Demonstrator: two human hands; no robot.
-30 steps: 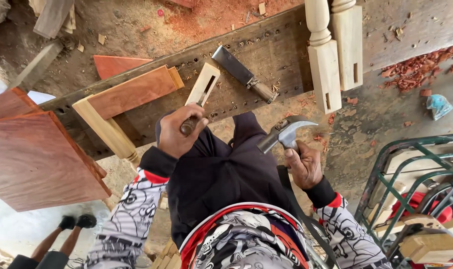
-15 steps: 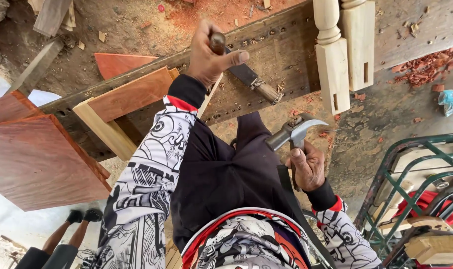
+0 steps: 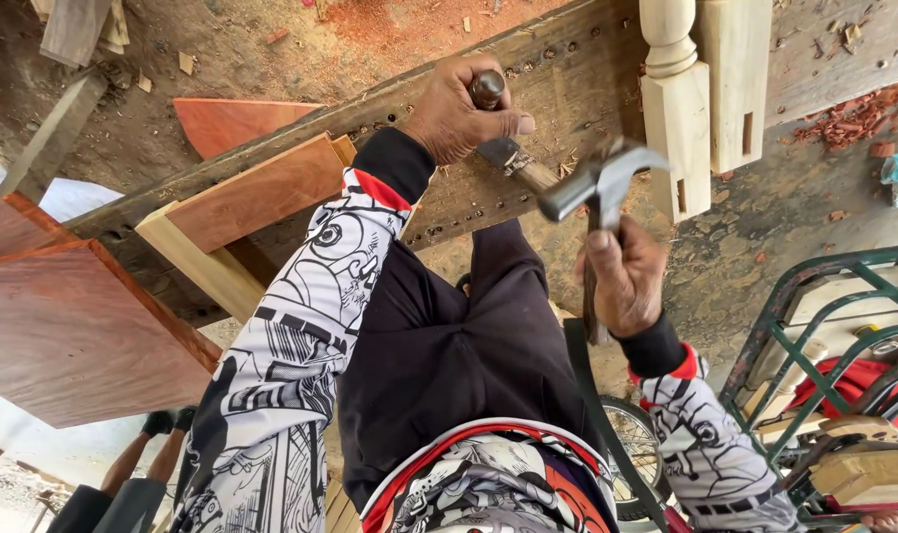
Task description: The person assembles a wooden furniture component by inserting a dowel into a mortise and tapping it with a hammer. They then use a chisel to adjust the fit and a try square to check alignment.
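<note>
Head view: my left hand [image 3: 456,111] fingers wrap tight around the chisel [image 3: 503,148], set on the bench [image 3: 271,158]; right-hand [image 3: 622,276] fingers grip the hammer [image 3: 599,183] beside it. Striking looks due, squarely.

Rough open-air woodworking shop, dirt floor [image 3: 271,49] littered with chips and reddish sawdust [image 3: 854,114]; heavy worn bench plank [image 3: 558,89] with rows of holes; turned pale wood post [image 3: 674,99] with mortised block lying on it; reddish boards [image 3: 74,316] and glued frame piece [image 3: 242,207] stacked at left; claw hammer [image 3: 597,183] and wooden-handled chisel [image 3: 498,138] in use over bench; green metal rack [image 3: 824,326] with wooden parts at right; offcuts [image 3: 74,30] scattered at top left
</note>
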